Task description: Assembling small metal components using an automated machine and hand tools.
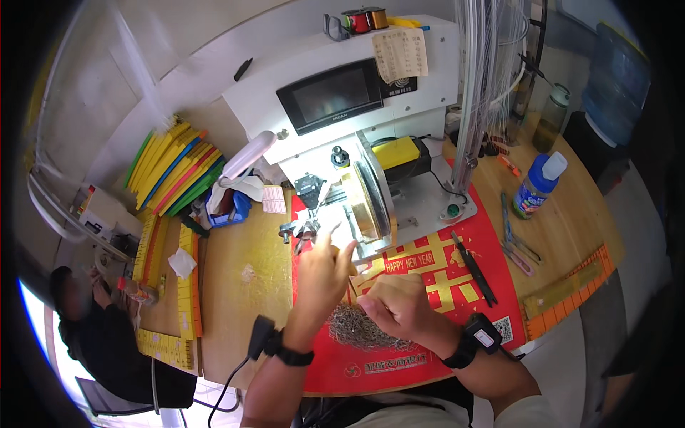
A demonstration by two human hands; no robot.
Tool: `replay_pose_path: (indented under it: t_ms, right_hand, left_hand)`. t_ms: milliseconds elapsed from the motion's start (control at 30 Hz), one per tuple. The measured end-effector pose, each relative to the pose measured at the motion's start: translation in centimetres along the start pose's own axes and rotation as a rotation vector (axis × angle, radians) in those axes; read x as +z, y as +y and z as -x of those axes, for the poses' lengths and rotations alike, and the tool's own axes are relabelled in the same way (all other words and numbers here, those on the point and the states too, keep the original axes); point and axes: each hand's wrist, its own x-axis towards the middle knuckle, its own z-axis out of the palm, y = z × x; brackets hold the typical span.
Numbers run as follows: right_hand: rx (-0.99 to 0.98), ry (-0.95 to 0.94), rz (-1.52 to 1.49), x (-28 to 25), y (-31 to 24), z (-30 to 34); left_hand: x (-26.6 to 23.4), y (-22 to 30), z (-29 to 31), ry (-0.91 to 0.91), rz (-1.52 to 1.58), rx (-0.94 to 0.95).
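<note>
White glare washes over the left hand (322, 274), just left of the frame's centre, its fingers pointing up toward the lit front of a machine; thumb and index stand apart, but whether they have hold of anything cannot be told. Near it, right of centre, the right hand (401, 303) is curled into a loose fist, its back turned up, so what it may grip is hidden. Black wristbands with small modules ring both wrists.

Right beneath the hands, in the lower centre, lies a silvery tangle of fine metal strands (364, 329), partly covered by the right hand. It rests on a red sheet (325, 374) printed in gold. Black tweezers (474, 267) lie aslant on the sheet, right of the right hand.

Above the hands, the white machine (442, 78) carries a brass-coloured curved part (367, 203) and a dark screen (332, 96); wire spools (358, 21) sit on its top. A pale lamp head (248, 153) leans in from the left.

Toward the right edge, pink-handled pliers (519, 258) and a blue bottle (531, 191) with a white cap share the wooden tabletop (581, 214). Yellow strips (168, 175) pile up at upper left, and another person (118, 349) in black sits at lower left.
</note>
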Motion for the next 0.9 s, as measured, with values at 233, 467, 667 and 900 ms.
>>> replay_pose_path:
  t_ms: [233,467,667,900]
  right_hand:
    - [0.078,-0.021,-0.022,-0.1,0.3,0.0]
    - [0.051,-0.061,0.0,0.2,0.2,0.1]
    - [0.089,-0.041,-0.049,0.8,0.4,0.4]
    - [0.151,-0.098,-0.061,0.4,-0.4,0.5]
  left_hand:
    - [-4.6,-0.2,1.0,0.098,0.113,-0.077]
    - [-9.9,-5.2,-0.8,0.233,0.118,-0.163]
    - [-8.4,-7.1,-0.7,0.097,0.521,-0.373]
    - [-7.6,-7.5,-0.6,-0.113,0.699,-0.4]
